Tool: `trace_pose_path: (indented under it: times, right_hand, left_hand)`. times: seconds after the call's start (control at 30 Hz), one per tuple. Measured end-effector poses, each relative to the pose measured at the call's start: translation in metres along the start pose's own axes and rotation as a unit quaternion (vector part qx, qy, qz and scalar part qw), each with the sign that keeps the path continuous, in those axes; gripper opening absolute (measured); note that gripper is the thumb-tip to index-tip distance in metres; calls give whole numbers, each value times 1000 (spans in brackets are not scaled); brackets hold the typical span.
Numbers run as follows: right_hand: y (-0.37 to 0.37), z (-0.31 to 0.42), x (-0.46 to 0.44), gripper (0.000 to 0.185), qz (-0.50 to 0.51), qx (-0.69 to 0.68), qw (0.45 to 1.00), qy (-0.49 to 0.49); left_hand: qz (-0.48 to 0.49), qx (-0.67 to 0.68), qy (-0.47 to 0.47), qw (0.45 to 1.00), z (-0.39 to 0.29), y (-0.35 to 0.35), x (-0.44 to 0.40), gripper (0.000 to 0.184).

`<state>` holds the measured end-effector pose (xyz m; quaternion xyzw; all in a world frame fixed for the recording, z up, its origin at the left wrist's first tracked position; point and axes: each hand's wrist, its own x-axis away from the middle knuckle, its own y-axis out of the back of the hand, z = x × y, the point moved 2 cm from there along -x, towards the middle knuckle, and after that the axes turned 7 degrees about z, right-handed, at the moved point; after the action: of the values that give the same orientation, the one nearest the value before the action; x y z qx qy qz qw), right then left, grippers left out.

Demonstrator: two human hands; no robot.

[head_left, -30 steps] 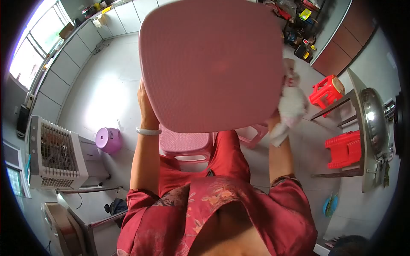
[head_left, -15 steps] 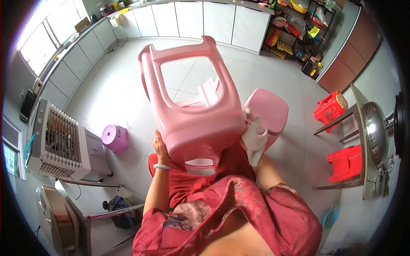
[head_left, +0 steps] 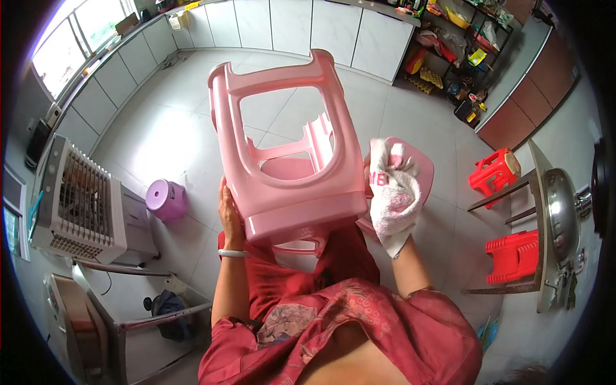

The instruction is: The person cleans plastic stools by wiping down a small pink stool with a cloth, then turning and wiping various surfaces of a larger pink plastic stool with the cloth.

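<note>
A pink plastic stool (head_left: 292, 208) lies tipped over my lap, its open-framed side facing up and its legs pointing away from me. My left hand (head_left: 230, 212), with a pale bangle at the wrist, grips the stool's left edge. On the other side, my right hand (head_left: 402, 246) holds a white towel (head_left: 396, 199) with pink lettering. The towel covers most of that hand and hides its fingers. It is beside the stool's right edge; whether it touches the plastic I cannot tell. Behind the towel stands another pink stool (head_left: 420, 168), partly hidden.
A small purple stool (head_left: 166, 199) and an air cooler (head_left: 83, 205) stand to the left. Red stools (head_left: 513, 256) sit at the right by a sink stand (head_left: 542, 224). White cabinets (head_left: 292, 25) and a loaded shelf rack (head_left: 443, 51) line the back.
My right hand and the towel have moved up and right, away from the stool's lower corner. The held stool has tilted slightly, and my left hand has moved a little up its side.
</note>
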<state>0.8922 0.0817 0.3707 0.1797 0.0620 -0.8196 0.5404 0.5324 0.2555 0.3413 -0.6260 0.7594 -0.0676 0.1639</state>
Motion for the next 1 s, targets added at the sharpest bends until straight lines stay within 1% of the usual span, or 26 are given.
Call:
trace_pose_path:
  times: [0.07, 0.17, 0.2, 0.27, 0.3, 0.37, 0.5, 0.57, 0.63, 0.67, 0.77, 0.8, 0.83, 0.9, 0.93, 0.97, 1.0]
  right_hand:
    - [-1, 0, -20, 45, 41, -48, 998, -15]
    - [-28, -1, -62, 56, 72, -88, 993, -13]
    - [-38, 10, -70, 51, 82, -8, 996, 19]
    - [-49, 42, -82, 56, 118, 108, 987, 26]
    - [-50, 46, -91, 52, 125, 187, 973, 61]
    - [-54, 52, -120, 45, 136, 338, 922, 128]
    - [-69, 41, -196, 43, 169, 395, 896, 114]
    - [-81, 26, -241, 47, 127, 455, 880, 48]
    - [-92, 21, -279, 53, 111, 489, 865, -27]
    - [-94, 1, -297, 55, 88, 463, 881, 36]
    - [-99, -17, -315, 48, 154, 435, 885, 59]
    - [-95, -17, -312, 42, 165, 433, 875, 139]
    - [-93, -9, -303, 45, 181, 426, 880, 105]
    - [-87, 29, -273, 50, 209, 410, 887, 37]
    - [-83, 49, -253, 41, 214, 408, 887, 29]
    - [-77, 53, -236, 35, 213, 404, 889, 38]
    - [-71, 47, -220, 34, 211, 382, 896, 85]
  left_hand:
    - [9, 2, -4, 1000, -31, -19, -5, 60]
    - [61, -53, 30, 996, -46, -27, -10, 71]
    - [62, -7, 45, 997, -49, -28, -11, 80]
    - [58, 4, 49, 997, -47, -26, -12, 80]
    - [55, 9, 53, 997, -46, -24, -12, 79]
    - [53, -2, 46, 998, -50, -25, -13, 79]
    - [52, -13, 26, 998, -50, -26, -13, 78]
    - [53, -11, 33, 998, -50, -25, -14, 79]
    - [51, -3, 39, 998, -49, -26, -13, 79]
    - [50, 4, 41, 998, -47, -25, -14, 79]
    - [32, 4, 37, 999, -45, -27, -12, 80]
    - [24, 2, 34, 999, -44, -26, -12, 80]
    - [17, 7, 30, 999, -42, -26, -11, 79]
    - [6, 18, 20, 1000, -38, -29, -11, 78]
    - [4, 26, 24, 999, -41, -31, -11, 77]
    - [5, 27, 23, 999, -41, -31, -12, 77]
    - [4, 28, 23, 999, -40, -31, -13, 76]
